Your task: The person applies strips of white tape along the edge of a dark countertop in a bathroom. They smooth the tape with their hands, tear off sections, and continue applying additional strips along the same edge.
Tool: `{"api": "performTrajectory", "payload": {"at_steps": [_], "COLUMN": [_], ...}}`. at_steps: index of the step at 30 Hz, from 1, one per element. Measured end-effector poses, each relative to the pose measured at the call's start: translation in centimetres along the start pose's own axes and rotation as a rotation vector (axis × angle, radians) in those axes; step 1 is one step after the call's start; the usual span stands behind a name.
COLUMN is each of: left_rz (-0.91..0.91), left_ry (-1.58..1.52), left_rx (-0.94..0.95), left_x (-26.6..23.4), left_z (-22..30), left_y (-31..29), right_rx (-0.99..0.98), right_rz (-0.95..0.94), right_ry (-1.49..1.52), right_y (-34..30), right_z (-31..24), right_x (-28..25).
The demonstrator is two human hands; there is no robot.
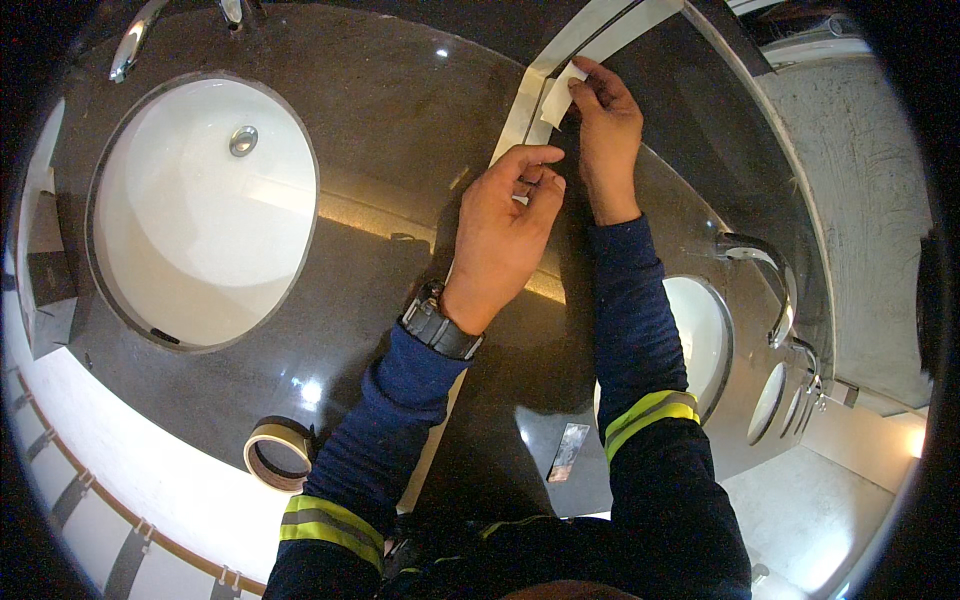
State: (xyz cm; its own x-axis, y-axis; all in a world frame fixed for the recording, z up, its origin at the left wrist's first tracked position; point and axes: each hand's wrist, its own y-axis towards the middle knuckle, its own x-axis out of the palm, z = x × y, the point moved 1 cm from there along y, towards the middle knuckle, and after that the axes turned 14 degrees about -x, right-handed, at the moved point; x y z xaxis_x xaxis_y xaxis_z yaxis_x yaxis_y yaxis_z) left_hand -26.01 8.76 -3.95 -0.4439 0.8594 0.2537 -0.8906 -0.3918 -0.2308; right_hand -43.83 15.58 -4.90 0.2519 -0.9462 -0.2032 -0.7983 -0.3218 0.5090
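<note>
My right hand [610, 125] pinches a short pale strip of masking tape [560, 98] between thumb and fingers, over the far end of the counter. Just below and left of it is my left hand [503, 235], its fingers curled and the thumb close to the index finger. A small white bit shows between those fingers; I cannot tell what it is. Pale tape [515, 125] borders a dark line that runs up to the wall; farther down, my left hand and arm partly hide the pale band.
A roll of masking tape [262, 432] rests at the counter's near edge, left of my forearm. A flat metal blade [568, 452] lies between my arms. White sinks [205, 260] are set in the dark counter [370, 110] on both sides, with chrome taps [770, 262] behind.
</note>
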Motion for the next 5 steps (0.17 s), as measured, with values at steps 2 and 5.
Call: {"api": "performTrajectory", "payload": {"at_steps": [2, 5], "left_rz": [0.002, 0.000], "left_ry": [0.006, -0.004], "left_rx": [0.008, 0.017], "left_x": [-0.02, 0.00], "left_z": [-0.08, -0.22], "left_y": [0.02, 0.13], "right_rx": [-0.006, 0.003], "right_rz": [-0.004, -0.017], "right_ry": [-0.007, -0.026], "right_y": [0.01, -0.02], "right_z": [0.03, 0.00], "right_x": [-0.04, -0.15]}}
